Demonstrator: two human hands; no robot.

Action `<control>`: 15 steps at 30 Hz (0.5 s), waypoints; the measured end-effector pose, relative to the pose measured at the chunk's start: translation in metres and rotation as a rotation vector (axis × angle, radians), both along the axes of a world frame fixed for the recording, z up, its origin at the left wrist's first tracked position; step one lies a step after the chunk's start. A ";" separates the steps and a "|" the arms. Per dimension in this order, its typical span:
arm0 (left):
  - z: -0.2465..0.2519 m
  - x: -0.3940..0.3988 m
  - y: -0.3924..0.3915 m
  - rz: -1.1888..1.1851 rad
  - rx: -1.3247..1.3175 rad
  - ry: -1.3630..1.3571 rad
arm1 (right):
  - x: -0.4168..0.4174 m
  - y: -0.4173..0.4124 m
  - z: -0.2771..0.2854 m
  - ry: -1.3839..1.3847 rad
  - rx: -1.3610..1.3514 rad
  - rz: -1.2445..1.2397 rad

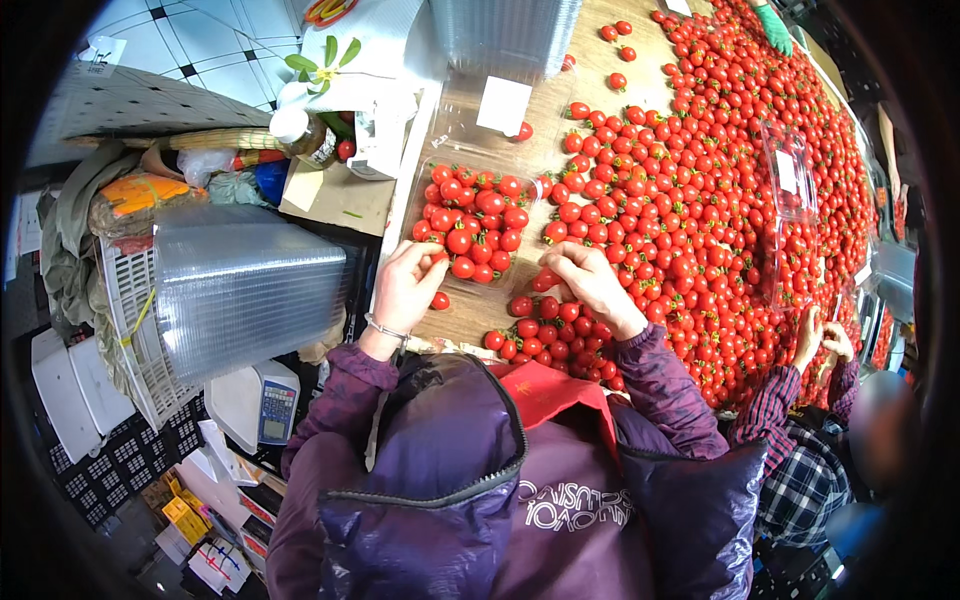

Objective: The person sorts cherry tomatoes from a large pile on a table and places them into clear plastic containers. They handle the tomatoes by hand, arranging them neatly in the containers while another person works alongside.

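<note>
Before me on the wooden table lies a clear plastic clamshell box (536, 196) with its lid (465, 105) folded back and cherry tomatoes (459, 241) filling its base. My left hand (409, 281) pinches a cherry tomato (439, 257) between thumb and fingertips at the box's near left corner. My right hand (589, 281), to the right of the box, has its fingers curled around another cherry tomato (545, 281). One loose tomato (440, 301) rests on the wood just below the box. A small cluster of tomatoes (551, 330) sits between my right forearm and the table's near edge.
A wide spread of cherry tomatoes (697, 225) covers the table to the right. Stacked clear boxes stand at the back (506, 34) and at left (247, 285), near a weighing scale (259, 405). A co-worker's hands (821, 337) and an open box (791, 217) are at right; a green-gloved hand (774, 30) is beyond.
</note>
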State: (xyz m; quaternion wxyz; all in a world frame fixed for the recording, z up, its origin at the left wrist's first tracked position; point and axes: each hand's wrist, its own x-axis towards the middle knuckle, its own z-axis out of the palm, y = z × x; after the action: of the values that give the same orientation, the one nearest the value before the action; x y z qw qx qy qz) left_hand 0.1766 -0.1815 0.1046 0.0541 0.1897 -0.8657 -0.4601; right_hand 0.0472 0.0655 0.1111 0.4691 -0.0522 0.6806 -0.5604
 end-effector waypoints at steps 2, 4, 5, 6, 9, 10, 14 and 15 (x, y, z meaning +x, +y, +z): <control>0.005 -0.006 0.001 -0.031 -0.120 -0.114 | 0.001 0.011 -0.027 0.223 0.002 0.032; 0.019 -0.023 0.010 -0.052 -0.203 -0.268 | 0.002 0.006 -0.020 0.360 0.046 0.093; 0.008 -0.027 0.008 -0.070 -0.269 -0.222 | 0.004 0.003 -0.013 0.340 0.131 0.134; -0.010 -0.031 0.005 -0.086 -0.336 -0.173 | 0.004 0.001 -0.013 0.391 0.169 0.164; -0.011 -0.043 0.002 -0.119 -0.396 -0.204 | 0.005 0.002 -0.010 -0.036 -0.107 0.013; -0.011 -0.044 0.001 -0.124 -0.388 -0.216 | 0.005 0.002 -0.009 -0.178 -0.200 -0.038; 0.009 -0.034 0.011 -0.108 -0.169 -0.093 | 0.012 -0.001 -0.008 -0.584 -0.487 -0.276; 0.015 -0.027 0.018 -0.093 -0.081 -0.028 | 0.015 -0.003 -0.006 -0.616 -0.506 -0.250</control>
State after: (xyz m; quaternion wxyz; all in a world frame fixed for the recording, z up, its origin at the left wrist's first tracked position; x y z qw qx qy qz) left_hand 0.1495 -0.1637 0.1195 0.0282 0.1531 -0.8922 -0.4240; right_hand 0.0626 0.0621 0.1050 0.5513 0.0874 0.3504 -0.7521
